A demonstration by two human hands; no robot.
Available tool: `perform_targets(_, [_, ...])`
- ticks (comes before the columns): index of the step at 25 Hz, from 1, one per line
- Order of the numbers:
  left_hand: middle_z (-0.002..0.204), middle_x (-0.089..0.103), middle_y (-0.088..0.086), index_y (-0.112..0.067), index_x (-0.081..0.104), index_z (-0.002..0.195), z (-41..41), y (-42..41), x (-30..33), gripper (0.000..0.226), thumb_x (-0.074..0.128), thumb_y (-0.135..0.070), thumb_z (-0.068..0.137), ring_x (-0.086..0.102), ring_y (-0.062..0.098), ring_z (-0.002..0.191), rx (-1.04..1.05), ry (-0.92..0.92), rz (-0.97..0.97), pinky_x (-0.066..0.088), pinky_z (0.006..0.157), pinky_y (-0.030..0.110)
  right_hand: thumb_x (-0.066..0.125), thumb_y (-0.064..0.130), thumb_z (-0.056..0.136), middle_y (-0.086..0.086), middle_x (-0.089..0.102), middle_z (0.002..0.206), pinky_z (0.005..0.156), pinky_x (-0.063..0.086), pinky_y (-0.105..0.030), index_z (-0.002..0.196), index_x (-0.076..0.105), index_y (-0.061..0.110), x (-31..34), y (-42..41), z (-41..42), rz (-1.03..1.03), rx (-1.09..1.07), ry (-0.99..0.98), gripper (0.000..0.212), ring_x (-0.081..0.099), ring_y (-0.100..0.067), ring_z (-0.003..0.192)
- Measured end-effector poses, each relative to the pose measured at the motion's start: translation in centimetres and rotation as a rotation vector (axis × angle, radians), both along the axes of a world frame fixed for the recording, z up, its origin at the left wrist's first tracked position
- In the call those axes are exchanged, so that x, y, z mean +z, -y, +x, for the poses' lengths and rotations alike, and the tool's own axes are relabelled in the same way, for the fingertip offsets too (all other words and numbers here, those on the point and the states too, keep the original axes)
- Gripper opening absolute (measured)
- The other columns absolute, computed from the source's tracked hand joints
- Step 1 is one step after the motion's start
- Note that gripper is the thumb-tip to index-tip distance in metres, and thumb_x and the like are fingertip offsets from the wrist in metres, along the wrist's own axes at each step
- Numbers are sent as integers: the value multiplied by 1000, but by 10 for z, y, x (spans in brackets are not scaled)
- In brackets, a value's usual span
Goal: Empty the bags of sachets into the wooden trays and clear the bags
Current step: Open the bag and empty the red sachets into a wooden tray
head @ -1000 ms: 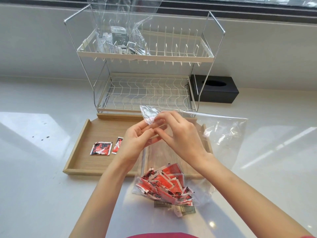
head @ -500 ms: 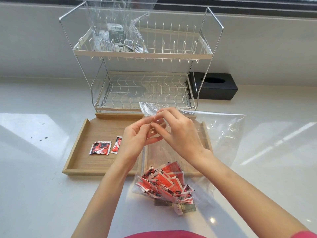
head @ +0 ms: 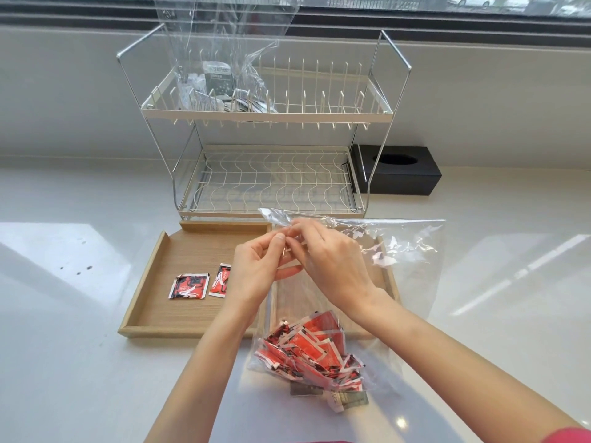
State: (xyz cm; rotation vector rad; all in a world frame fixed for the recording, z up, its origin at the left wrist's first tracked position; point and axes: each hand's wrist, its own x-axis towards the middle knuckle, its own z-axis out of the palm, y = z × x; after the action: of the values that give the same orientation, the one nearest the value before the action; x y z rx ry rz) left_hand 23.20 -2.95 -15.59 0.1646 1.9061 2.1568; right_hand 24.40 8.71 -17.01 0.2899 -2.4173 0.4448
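A clear plastic bag (head: 406, 257) lies over the right wooden tray (head: 388, 276), with several red sachets (head: 310, 353) heaped at its near end on the counter. My left hand (head: 256, 276) and my right hand (head: 329, 263) both pinch the bag's top edge near its left corner, fingertips touching. The left wooden tray (head: 153, 273) holds two red and black sachets (head: 200, 284). A second clear bag (head: 220, 52) with grey sachets stands on the top shelf of the rack.
A white wire dish rack (head: 268, 139) with two shelves stands right behind the trays. A black tissue box (head: 399, 171) sits to its right against the wall. The white counter (head: 64, 346) spreads around the trays, with sun patches on both sides.
The hands have stayed at the bag's top edge, fingers shifting slightly along it. The view has tilted a little. The sachets in the bag have not moved.
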Motion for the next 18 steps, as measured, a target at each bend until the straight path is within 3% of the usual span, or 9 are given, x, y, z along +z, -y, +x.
perform_targets(4, [66, 68, -10, -18, 67, 73, 0, -5, -1, 34, 42, -11, 94, 67, 0, 64, 19, -8, -44, 53, 55, 16, 44, 21, 87, 1, 64, 68, 37, 33, -18, 77, 62, 10, -3, 5, -1, 128, -131, -43, 23, 59, -11, 48])
perform_targets(9, [75, 70, -8, -18, 67, 82, -2, -5, 0, 30, 40, -12, 95, 69, 3, 69, -6, -12, -58, 53, 56, 16, 46, 12, 85, -5, 58, 64, 37, 26, -20, 77, 53, 6, -4, 9, -7, 42, -124, 35, 12, 56, -20, 44])
perform_targets(12, [85, 70, 2, -12, 64, 99, -1, 1, -3, 26, 39, -12, 95, 70, 6, 72, 3, -4, -48, 56, 59, 19, 47, -1, 86, -13, 61, 79, 47, 35, -29, 86, 46, 4, 14, -1, -11, -195, -157, 214, 6, 60, -28, 58])
perform_targets(14, [85, 70, 6, -9, 63, 101, 1, 7, -4, 26, 37, -11, 95, 71, 8, 74, 42, 22, -10, 58, 60, 22, 40, 3, 91, -10, 63, 85, 59, 42, -35, 89, 39, 9, 31, -22, -21, -450, -195, 305, 6, 61, -24, 69])
perform_targets(18, [89, 70, 6, -16, 64, 92, -2, 10, 0, 29, 36, -12, 96, 71, 9, 75, 67, 17, 4, 58, 61, 24, 35, 14, 96, 3, 57, 67, 62, 51, -33, 89, 40, 11, 44, -30, -21, -679, -90, 369, 10, 65, -14, 57])
